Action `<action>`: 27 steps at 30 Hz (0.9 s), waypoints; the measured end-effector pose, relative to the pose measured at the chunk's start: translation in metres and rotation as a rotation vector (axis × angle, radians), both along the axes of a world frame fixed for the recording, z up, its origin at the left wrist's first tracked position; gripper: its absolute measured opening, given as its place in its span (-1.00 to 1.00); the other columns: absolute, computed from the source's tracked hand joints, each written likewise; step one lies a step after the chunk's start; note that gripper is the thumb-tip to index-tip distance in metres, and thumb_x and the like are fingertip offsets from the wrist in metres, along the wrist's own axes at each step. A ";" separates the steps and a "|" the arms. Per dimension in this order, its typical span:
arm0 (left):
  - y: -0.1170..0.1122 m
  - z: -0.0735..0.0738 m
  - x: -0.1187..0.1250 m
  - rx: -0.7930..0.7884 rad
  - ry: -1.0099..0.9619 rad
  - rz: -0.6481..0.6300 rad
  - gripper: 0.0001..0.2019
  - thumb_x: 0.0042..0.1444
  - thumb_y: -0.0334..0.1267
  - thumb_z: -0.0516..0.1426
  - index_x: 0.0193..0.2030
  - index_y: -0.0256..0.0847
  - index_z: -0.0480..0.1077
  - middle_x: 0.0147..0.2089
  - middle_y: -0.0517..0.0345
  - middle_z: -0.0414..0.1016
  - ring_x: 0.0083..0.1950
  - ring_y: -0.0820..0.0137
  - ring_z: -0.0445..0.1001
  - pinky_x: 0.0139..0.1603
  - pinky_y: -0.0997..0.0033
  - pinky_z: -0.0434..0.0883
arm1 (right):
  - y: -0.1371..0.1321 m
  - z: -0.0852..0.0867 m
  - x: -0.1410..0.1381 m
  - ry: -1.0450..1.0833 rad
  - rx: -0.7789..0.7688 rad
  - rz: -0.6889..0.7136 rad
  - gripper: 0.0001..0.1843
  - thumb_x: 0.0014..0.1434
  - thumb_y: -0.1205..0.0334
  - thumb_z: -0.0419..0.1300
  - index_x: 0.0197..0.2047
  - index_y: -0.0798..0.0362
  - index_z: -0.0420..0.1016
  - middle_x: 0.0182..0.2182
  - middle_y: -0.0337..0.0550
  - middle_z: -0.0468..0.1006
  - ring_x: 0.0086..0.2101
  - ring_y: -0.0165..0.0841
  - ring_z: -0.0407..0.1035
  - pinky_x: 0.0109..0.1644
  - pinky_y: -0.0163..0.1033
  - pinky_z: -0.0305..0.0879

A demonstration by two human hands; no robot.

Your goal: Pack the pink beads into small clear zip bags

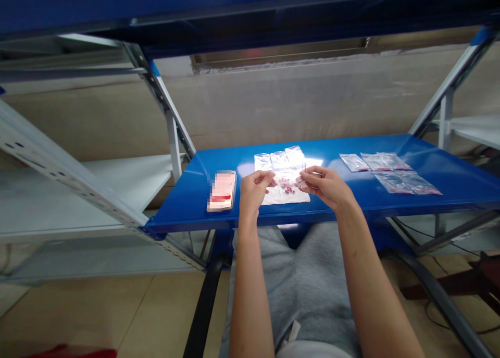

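Small dark-red pieces (288, 189) lie loosely on a white sheet (299, 197) at the middle of the blue shelf; their exact kind is too small to tell. My right hand (328, 185) pinches a small clear plastic bag (301, 181) at the sheet's right side, with reddish bits showing in it. Over the sheet's left side, my left hand (254, 187) has its thumb and fingers pressed together. Something reddish shows by those fingertips, but I cannot make out what it is. Several clear zip bags (278, 159) lie flat along the sheet's far edge.
More clear bags with red contents (394, 173) lie on the right of the blue shelf (187, 204). A phone (222, 191) rests left of my hands. Another blue shelf (250, 14) hangs overhead, and metal uprights (164, 97) flank the work surface.
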State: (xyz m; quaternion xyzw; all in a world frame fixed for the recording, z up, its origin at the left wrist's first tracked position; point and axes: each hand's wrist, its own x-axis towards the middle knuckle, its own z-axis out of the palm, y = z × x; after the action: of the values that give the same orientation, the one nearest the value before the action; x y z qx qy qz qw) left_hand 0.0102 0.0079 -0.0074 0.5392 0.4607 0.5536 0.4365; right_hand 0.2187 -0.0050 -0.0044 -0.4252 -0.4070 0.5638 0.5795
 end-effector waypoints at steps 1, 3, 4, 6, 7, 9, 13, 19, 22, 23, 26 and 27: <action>0.000 0.000 -0.001 0.001 0.006 -0.002 -0.66 0.06 0.06 0.33 -0.30 -0.21 0.61 -0.36 0.04 0.64 -0.27 0.29 0.63 -0.38 0.46 0.34 | 0.000 0.000 0.000 -0.001 0.005 0.000 -0.43 -0.37 -0.04 0.70 -0.40 0.07 0.57 -0.44 -0.24 0.58 -0.41 -0.44 0.49 -0.25 -0.29 0.62; 0.000 0.000 -0.001 0.005 -0.002 -0.017 -0.66 0.04 0.07 0.35 -0.32 -0.21 0.62 -0.36 0.03 0.65 -0.27 0.28 0.63 -0.37 0.45 0.34 | 0.000 0.000 0.001 -0.007 0.009 0.000 -0.42 -0.36 -0.06 0.69 -0.40 0.07 0.57 -0.44 -0.25 0.57 -0.40 -0.44 0.49 -0.23 -0.28 0.63; 0.000 0.000 -0.001 0.005 -0.011 -0.027 -0.66 0.02 0.07 0.36 -0.32 -0.21 0.62 -0.36 0.02 0.66 -0.27 0.27 0.63 -0.37 0.45 0.35 | 0.001 0.000 0.001 -0.011 0.008 -0.002 -0.42 -0.36 -0.06 0.69 -0.39 0.07 0.57 -0.45 -0.25 0.57 -0.39 -0.43 0.49 -0.23 -0.28 0.63; 0.000 0.001 -0.001 -0.006 -0.031 -0.037 -0.67 -0.02 0.05 0.39 -0.31 -0.21 0.64 -0.33 0.02 0.68 -0.24 0.27 0.64 -0.35 0.44 0.37 | 0.001 0.000 0.002 -0.025 -0.001 -0.006 -0.42 -0.34 -0.07 0.68 -0.36 0.06 0.57 -0.44 -0.22 0.60 -0.38 -0.40 0.52 -0.28 -0.30 0.60; -0.001 0.001 -0.001 -0.017 -0.042 -0.036 -0.67 -0.03 0.03 0.40 -0.29 -0.20 0.66 -0.31 0.02 0.69 -0.23 0.26 0.64 -0.33 0.43 0.38 | 0.001 0.000 0.002 -0.034 -0.006 -0.007 -0.42 -0.33 -0.07 0.68 -0.35 0.05 0.57 -0.43 -0.20 0.62 -0.37 -0.38 0.54 -0.32 -0.33 0.58; -0.001 0.002 0.000 -0.043 -0.068 -0.027 -0.68 -0.06 -0.01 0.41 -0.25 -0.19 0.68 -0.27 0.02 0.70 -0.20 0.26 0.64 -0.31 0.43 0.40 | 0.001 -0.001 0.002 -0.049 -0.010 -0.007 -0.44 -0.27 -0.07 0.66 -0.32 0.04 0.57 -0.42 -0.15 0.65 -0.36 -0.35 0.58 -0.41 -0.40 0.50; 0.000 0.001 0.002 -0.081 -0.139 -0.011 -0.66 -0.11 -0.04 0.44 -0.22 -0.19 0.68 -0.25 0.03 0.70 -0.21 0.29 0.64 -0.30 0.46 0.40 | 0.002 -0.003 0.002 -0.010 0.014 0.011 -0.48 -0.22 -0.02 0.65 -0.29 0.05 0.60 -0.44 -0.14 0.66 -0.40 -0.37 0.58 -0.37 -0.40 0.51; 0.002 0.000 0.002 -0.094 -0.186 0.004 -0.62 -0.16 -0.01 0.46 -0.27 -0.21 0.60 -0.30 0.05 0.66 -0.26 0.33 0.61 -0.36 0.50 0.34 | 0.003 -0.004 0.004 0.104 0.074 0.041 -0.50 -0.22 0.13 0.66 -0.21 0.03 0.63 -0.38 -0.19 0.68 -0.33 -0.37 0.60 -0.13 -0.29 0.62; 0.002 -0.001 0.002 -0.062 -0.148 0.018 -0.64 -0.11 0.00 0.43 -0.28 -0.21 0.59 -0.30 0.07 0.63 -0.26 0.37 0.56 -0.37 0.50 0.32 | 0.004 -0.004 0.005 0.073 0.040 0.055 -0.58 -0.19 0.17 0.64 -0.26 0.06 0.63 -0.32 -0.12 0.70 -0.31 -0.35 0.61 -0.10 -0.27 0.62; 0.003 -0.001 0.001 -0.045 -0.134 0.026 -0.65 -0.10 0.00 0.42 -0.29 -0.21 0.58 -0.31 0.08 0.62 -0.27 0.38 0.54 -0.37 0.50 0.31 | 0.004 -0.004 0.005 0.060 0.031 0.057 -0.60 -0.17 0.18 0.63 -0.28 0.07 0.63 -0.32 -0.10 0.70 -0.30 -0.34 0.62 -0.11 -0.27 0.62; 0.006 -0.004 0.001 -0.013 -0.118 0.026 -0.66 -0.08 0.01 0.41 -0.31 -0.22 0.57 -0.36 0.09 0.58 -0.31 0.39 0.50 -0.40 0.49 0.26 | 0.003 -0.004 0.004 0.028 0.011 0.062 -0.62 -0.15 0.19 0.61 -0.30 0.07 0.60 -0.35 -0.09 0.69 -0.31 -0.31 0.62 -0.17 -0.27 0.62; 0.007 -0.005 0.001 -0.010 -0.118 0.026 -0.66 -0.08 0.00 0.40 -0.31 -0.22 0.56 -0.37 0.10 0.58 -0.32 0.39 0.49 -0.41 0.48 0.24 | 0.003 -0.004 0.003 0.020 0.007 0.065 -0.61 -0.16 0.18 0.62 -0.30 0.07 0.60 -0.36 -0.09 0.69 -0.33 -0.31 0.62 -0.19 -0.28 0.61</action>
State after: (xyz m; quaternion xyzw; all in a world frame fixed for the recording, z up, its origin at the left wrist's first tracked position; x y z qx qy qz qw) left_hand 0.0109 0.0144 -0.0119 0.4975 0.4439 0.5875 0.4584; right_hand 0.2221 -0.0018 -0.0084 -0.4039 -0.4167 0.5853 0.5662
